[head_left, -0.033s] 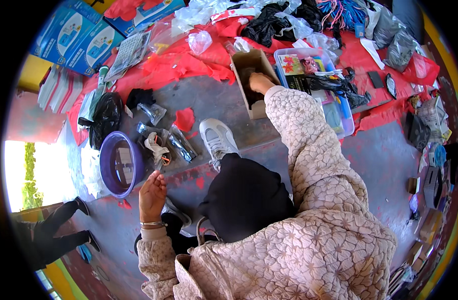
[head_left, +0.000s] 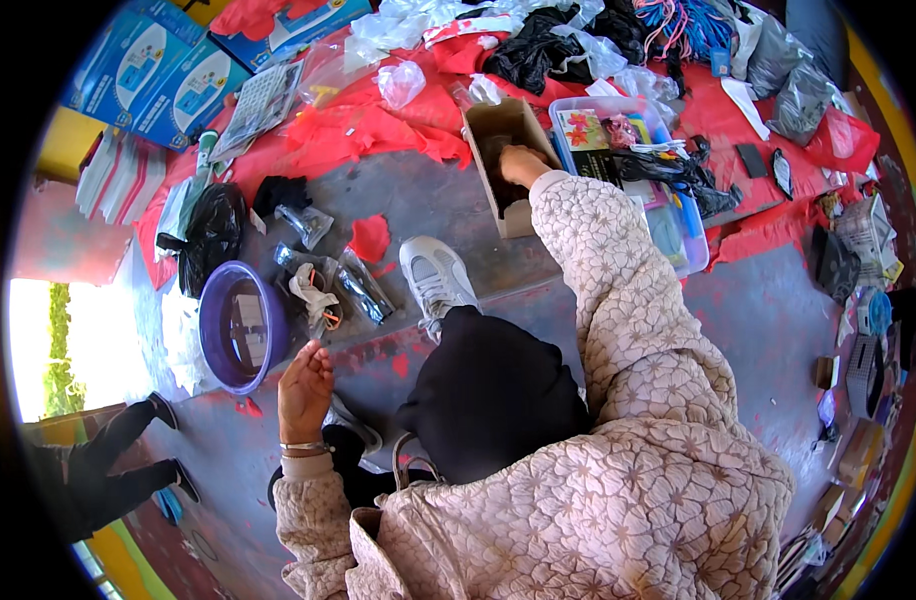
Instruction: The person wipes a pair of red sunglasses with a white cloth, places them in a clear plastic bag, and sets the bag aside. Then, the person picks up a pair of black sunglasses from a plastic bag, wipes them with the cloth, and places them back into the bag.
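My right hand (head_left: 521, 166) reaches down into a narrow open cardboard box (head_left: 513, 222), with its fingers hidden by the box and the hand itself; dark contents show dimly inside. Raised beside the purple basin (head_left: 211, 352), my left hand (head_left: 306, 392) has its fingers bent and drawn together; whatever they may pinch is too small to make out. A purplish basin of liquid stands to its left. Just beyond that hand lie a cream cloth bundle (head_left: 314, 296) and clear-wrapped dark packets (head_left: 363, 287).
Right of the box is a clear plastic bin (head_left: 693, 250) full of packets and black plastic. A black bag (head_left: 210, 235) lies behind the basin. Red cloth (head_left: 378, 130) and crumpled bags cover the far side. My grey shoe (head_left: 435, 275) rests mid-surface. Another person's legs (head_left: 118, 455) show at left.
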Demonstrator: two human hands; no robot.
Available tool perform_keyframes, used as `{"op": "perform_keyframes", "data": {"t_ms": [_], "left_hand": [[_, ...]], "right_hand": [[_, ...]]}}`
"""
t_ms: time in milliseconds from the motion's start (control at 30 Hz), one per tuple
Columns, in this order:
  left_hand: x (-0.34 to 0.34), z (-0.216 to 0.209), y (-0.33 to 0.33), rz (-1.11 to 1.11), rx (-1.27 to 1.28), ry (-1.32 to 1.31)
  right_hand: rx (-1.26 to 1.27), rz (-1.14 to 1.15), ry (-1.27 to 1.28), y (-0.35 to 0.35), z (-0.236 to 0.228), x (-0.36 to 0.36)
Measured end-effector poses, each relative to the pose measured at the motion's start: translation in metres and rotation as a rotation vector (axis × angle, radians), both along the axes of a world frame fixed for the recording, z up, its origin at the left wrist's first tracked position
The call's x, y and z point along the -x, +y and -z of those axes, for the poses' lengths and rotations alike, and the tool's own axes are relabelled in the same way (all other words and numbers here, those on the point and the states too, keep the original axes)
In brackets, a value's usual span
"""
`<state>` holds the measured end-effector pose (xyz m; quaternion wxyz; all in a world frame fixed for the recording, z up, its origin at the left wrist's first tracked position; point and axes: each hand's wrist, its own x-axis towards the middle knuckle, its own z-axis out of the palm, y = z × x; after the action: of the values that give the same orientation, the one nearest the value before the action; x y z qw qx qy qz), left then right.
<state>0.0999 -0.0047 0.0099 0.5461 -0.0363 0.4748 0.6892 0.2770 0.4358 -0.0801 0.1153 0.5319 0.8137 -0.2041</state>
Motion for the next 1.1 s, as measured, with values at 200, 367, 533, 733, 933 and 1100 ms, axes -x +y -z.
{"op": "perform_keyframes", "data": {"t_ms": [200, 367, 533, 733, 933, 1100], "left_hand": [[0.003, -0.005, -0.006, -0.036, 0.037, 0.046], [0.023, -0.022, -0.022, -0.041, 0.003, 0.096], [0.054, -0.011, -0.054, -0.156, -0.013, 0.104], [0.079, 0.005, -0.051, -0.453, -0.051, 0.047], [0.086, -0.011, -0.077, -0.533, -0.196, 0.149], [0.089, -0.017, -0.096, -0.632, -0.223, 0.150]], "right_hand": [[-0.132, -0.202, 0.029, -0.003, 0.007, -0.009], [-0.216, -0.032, 0.057, -0.019, -0.043, -0.012], [-0.036, -0.046, 0.508, -0.039, -0.096, -0.018], [0.400, -0.446, 0.670, -0.145, -0.166, 0.034], [0.715, -0.822, 0.307, -0.235, -0.169, 0.070], [0.618, -0.839, 0.271, -0.250, -0.161, 0.065]]}}
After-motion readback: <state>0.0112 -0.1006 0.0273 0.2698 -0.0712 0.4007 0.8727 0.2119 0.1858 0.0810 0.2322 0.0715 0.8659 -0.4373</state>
